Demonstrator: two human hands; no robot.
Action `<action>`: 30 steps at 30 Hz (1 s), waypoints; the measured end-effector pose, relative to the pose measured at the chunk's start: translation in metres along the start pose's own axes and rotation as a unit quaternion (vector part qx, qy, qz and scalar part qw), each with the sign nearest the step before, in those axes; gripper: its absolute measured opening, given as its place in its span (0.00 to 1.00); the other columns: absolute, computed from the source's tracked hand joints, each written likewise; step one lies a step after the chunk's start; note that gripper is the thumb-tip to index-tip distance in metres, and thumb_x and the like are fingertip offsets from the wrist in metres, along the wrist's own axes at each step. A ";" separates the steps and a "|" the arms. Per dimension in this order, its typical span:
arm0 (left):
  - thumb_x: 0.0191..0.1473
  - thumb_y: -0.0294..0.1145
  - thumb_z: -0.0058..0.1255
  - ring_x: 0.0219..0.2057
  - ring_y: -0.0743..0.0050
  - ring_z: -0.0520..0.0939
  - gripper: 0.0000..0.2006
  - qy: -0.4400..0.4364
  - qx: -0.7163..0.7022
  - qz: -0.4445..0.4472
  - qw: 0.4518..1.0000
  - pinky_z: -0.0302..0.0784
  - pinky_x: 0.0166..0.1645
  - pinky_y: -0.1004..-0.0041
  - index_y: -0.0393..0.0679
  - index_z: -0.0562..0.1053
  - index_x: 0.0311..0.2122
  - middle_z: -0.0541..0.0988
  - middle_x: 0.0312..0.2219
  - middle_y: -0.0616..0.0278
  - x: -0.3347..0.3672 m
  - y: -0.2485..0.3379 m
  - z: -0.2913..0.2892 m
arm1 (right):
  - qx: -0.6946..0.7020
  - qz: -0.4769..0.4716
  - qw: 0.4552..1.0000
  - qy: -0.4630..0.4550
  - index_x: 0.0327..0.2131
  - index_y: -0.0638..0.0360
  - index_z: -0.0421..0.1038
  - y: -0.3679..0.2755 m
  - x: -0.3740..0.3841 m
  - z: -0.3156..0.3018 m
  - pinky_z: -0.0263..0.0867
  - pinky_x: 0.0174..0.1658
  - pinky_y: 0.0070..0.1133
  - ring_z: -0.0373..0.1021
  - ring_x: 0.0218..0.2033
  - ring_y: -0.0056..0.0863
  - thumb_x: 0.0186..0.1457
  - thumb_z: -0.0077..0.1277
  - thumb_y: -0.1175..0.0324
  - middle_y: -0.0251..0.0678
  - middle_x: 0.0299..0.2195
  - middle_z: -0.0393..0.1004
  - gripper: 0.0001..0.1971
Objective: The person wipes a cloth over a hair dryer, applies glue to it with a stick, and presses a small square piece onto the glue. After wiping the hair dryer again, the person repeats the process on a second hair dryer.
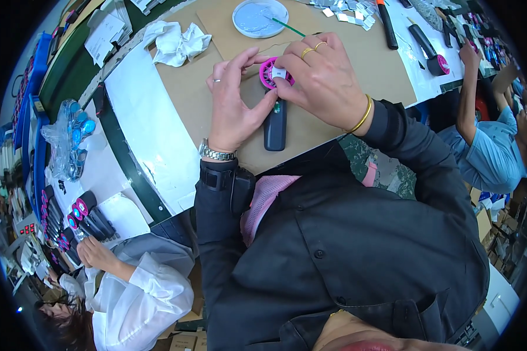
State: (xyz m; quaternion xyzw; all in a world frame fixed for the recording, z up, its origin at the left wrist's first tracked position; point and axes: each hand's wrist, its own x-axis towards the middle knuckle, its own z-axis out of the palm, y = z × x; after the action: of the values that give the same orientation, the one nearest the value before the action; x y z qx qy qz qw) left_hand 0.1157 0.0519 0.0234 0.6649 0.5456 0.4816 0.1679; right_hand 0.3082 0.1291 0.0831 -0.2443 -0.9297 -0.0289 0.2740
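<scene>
A handheld fan (275, 126) with a black handle and a pink round head lies on the brown cardboard (334, 105), its handle toward me. My left hand (234, 96) curls around the left side of the head, thumb against the top of the handle. Between thumb and fingers, my right hand (322, 79) pinches a small whitish square piece (279, 73) over the middle of the pink head. The fingers partly hide the head, so I cannot tell whether the piece touches it.
Beyond my hands stand a shallow dish (252, 17) of pale paste with a green stick (288, 27) and several small shiny squares (357, 13). A crumpled white tissue (178, 44) lies at the left. Another black-and-pink fan (430, 52) is at the right. Co-workers sit on both sides.
</scene>
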 end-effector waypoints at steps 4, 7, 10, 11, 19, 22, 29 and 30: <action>0.47 0.33 0.71 0.55 0.62 0.74 0.39 -0.003 -0.010 0.001 1.000 0.59 0.64 0.60 0.45 0.69 0.65 0.83 0.53 0.65 0.003 0.002 -0.001 | -0.006 -0.004 0.999 -0.054 0.37 0.55 0.81 0.005 0.008 -0.006 0.62 0.53 0.31 0.74 0.42 0.33 0.53 0.67 0.64 0.31 0.37 0.78 0.10; 0.47 0.34 0.72 0.55 0.62 0.74 0.39 -0.001 0.007 -0.003 1.000 0.59 0.64 0.60 0.45 0.69 0.65 0.83 0.53 0.65 -0.002 0.000 -0.001 | 0.028 0.005 0.992 -0.125 0.39 0.55 0.82 0.013 0.010 -0.009 0.62 0.53 0.31 0.74 0.43 0.34 0.52 0.67 0.64 0.31 0.38 0.78 0.12; 0.47 0.35 0.72 0.55 0.62 0.74 0.39 0.004 0.015 -0.002 1.000 0.59 0.63 0.60 0.46 0.69 0.65 0.83 0.53 0.64 0.000 -0.001 0.000 | 0.070 -0.049 0.995 -0.045 0.42 0.56 0.82 0.021 -0.004 -0.001 0.62 0.55 0.32 0.73 0.45 0.34 0.54 0.65 0.64 0.30 0.39 0.77 0.13; 0.47 0.36 0.73 0.55 0.62 0.75 0.39 0.003 0.014 -0.003 1.000 0.59 0.63 0.60 0.46 0.70 0.64 0.83 0.53 0.64 0.001 0.000 0.001 | 0.067 -0.051 0.995 -0.045 0.42 0.56 0.82 0.022 -0.007 0.000 0.62 0.55 0.32 0.73 0.45 0.34 0.54 0.65 0.64 0.30 0.39 0.77 0.13; 0.47 0.36 0.73 0.54 0.60 0.75 0.36 0.002 0.017 -0.008 1.000 0.60 0.63 0.59 0.46 0.72 0.62 0.81 0.52 0.63 0.000 0.004 0.002 | 0.036 -0.094 0.995 -0.022 0.44 0.53 0.84 0.016 -0.013 -0.007 0.60 0.56 0.35 0.73 0.48 0.34 0.56 0.63 0.69 0.32 0.41 0.77 0.12; 0.47 0.37 0.73 0.54 0.59 0.75 0.36 0.001 0.034 -0.004 0.999 0.60 0.63 0.58 0.46 0.72 0.62 0.80 0.52 0.63 -0.004 0.008 0.002 | 0.104 -0.052 0.993 -0.026 0.46 0.53 0.84 0.017 -0.012 -0.014 0.61 0.58 0.34 0.73 0.48 0.35 0.57 0.63 0.69 0.34 0.42 0.78 0.12; 0.45 0.39 0.74 0.56 0.56 0.75 0.38 0.005 0.099 0.050 0.994 0.60 0.62 0.57 0.47 0.72 0.63 0.79 0.53 0.61 0.003 0.010 0.001 | 0.093 0.097 0.990 0.041 0.47 0.56 0.83 0.064 -0.007 0.001 0.68 0.50 0.29 0.73 0.44 0.36 0.59 0.65 0.65 0.35 0.42 0.78 0.14; 0.45 0.39 0.75 0.56 0.56 0.74 0.39 0.006 0.095 0.050 0.994 0.60 0.62 0.57 0.47 0.72 0.63 0.79 0.54 0.61 0.003 0.011 0.001 | 0.089 0.114 0.989 0.040 0.48 0.57 0.83 0.067 -0.008 0.004 0.69 0.48 0.28 0.73 0.43 0.36 0.59 0.66 0.64 0.36 0.41 0.78 0.14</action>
State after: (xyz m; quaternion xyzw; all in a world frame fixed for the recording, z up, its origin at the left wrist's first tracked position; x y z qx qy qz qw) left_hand 0.1227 0.0511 0.0326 0.7013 0.5560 0.4394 0.0770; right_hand 0.3441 0.1850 0.0703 -0.3221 -0.8830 0.0756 0.3330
